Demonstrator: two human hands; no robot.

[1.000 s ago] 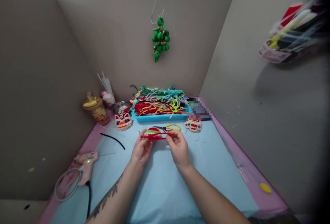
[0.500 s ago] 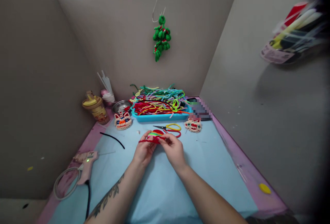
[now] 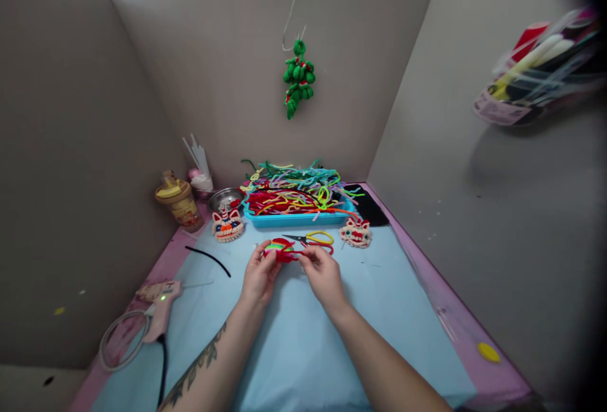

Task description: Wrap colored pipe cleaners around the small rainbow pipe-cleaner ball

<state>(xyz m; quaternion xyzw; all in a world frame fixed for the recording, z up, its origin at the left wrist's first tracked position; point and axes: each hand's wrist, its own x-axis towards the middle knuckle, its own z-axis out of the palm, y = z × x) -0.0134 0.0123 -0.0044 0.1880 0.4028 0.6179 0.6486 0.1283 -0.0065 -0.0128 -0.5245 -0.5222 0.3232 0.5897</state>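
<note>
My left hand grips the side of a small red craft piece with rainbow stripes, which looks made of fuzzy pipe cleaners. From it a red pipe cleaner runs right to the fingertips of my right hand, which pinch its end. Just beyond the right fingers lie scissors with yellow and red handles, partly hidden by the hand. Two animal-face pieces lie further back, one with orange and blue to the left, another with red and green to the right.
A blue tray heaped with coloured pipe cleaners stands at the back, beside a metal bowl and a cup. On the left lie a pink glue gun with its cord and a black pipe cleaner. Grey panels enclose the table.
The red strand stretched across the front of the piece now extends from its right side to my right fingers. Both hands stay close together; the view has tilted slightly up.
</note>
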